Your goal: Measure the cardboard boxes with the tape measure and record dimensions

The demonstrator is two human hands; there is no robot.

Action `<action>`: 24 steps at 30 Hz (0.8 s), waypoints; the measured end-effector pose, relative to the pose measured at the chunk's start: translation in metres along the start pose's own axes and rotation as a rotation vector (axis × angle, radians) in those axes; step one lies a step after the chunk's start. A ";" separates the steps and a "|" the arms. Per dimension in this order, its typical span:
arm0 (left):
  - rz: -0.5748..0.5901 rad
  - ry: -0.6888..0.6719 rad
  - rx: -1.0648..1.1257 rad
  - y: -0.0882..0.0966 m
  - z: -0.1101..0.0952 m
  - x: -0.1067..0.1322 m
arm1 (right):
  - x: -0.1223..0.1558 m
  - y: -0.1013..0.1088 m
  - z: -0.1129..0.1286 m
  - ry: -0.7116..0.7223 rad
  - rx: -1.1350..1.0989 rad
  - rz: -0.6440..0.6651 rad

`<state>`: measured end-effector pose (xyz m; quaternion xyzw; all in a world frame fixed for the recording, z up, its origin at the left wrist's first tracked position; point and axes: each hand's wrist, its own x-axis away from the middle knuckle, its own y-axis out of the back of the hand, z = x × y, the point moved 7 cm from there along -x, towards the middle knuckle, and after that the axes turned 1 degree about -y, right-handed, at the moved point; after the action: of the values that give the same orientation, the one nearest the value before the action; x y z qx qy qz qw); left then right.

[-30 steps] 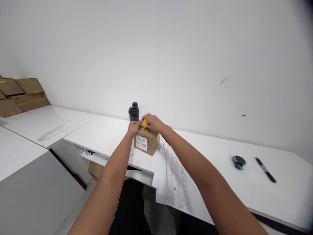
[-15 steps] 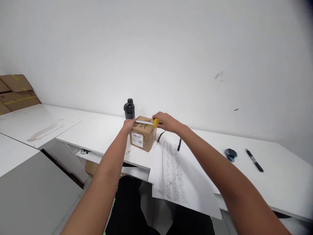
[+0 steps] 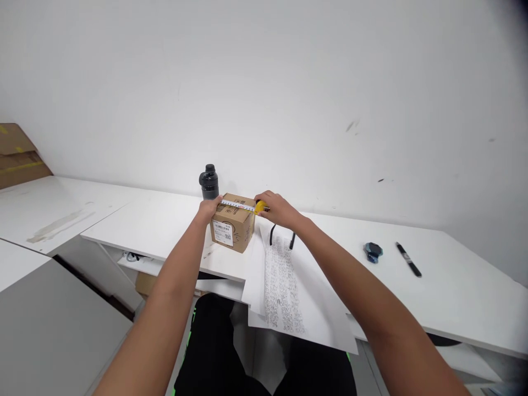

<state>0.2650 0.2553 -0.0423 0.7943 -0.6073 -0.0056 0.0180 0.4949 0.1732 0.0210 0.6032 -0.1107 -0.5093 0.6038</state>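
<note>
A small brown cardboard box (image 3: pixel 238 226) with a white label sits on the white desk. Across its top lies the pulled-out blade of a tape measure (image 3: pixel 259 207), whose yellow case is at the box's right top edge. My right hand (image 3: pixel 278 208) is closed around that case. At the left top edge, my left hand (image 3: pixel 209 209) pinches the blade's end against the box; its fingertips are partly hidden. Just behind the left hand stands a dark water bottle (image 3: pixel 210 184).
Handwritten paper sheets (image 3: pixel 317 308) overhang the desk's front edge, with a black pen (image 3: pixel 292 241) on them. Farther right lie a dark blue object (image 3: pixel 373 251), perhaps a watch, and a black marker (image 3: pixel 408 259). Cardboard boxes (image 3: pixel 20 159) are stacked far left.
The view has shifted slightly right, so everything appears farther left. My right hand with the tape case has moved a little rightward along the box, and more blade shows across the top.
</note>
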 end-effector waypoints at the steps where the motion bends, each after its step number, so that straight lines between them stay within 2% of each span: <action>1: 0.013 0.013 -0.010 -0.001 -0.001 0.001 | 0.000 -0.002 0.001 0.004 0.017 -0.007; 8: 0.057 0.056 -0.010 -0.002 0.002 -0.001 | 0.001 -0.011 0.014 -0.042 0.210 0.014; 24: -0.013 0.025 -0.043 0.002 0.007 -0.012 | 0.005 -0.013 0.013 -0.057 0.249 -0.003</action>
<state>0.2597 0.2665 -0.0493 0.7975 -0.6017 -0.0091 0.0426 0.4809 0.1651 0.0108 0.6590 -0.1893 -0.5095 0.5199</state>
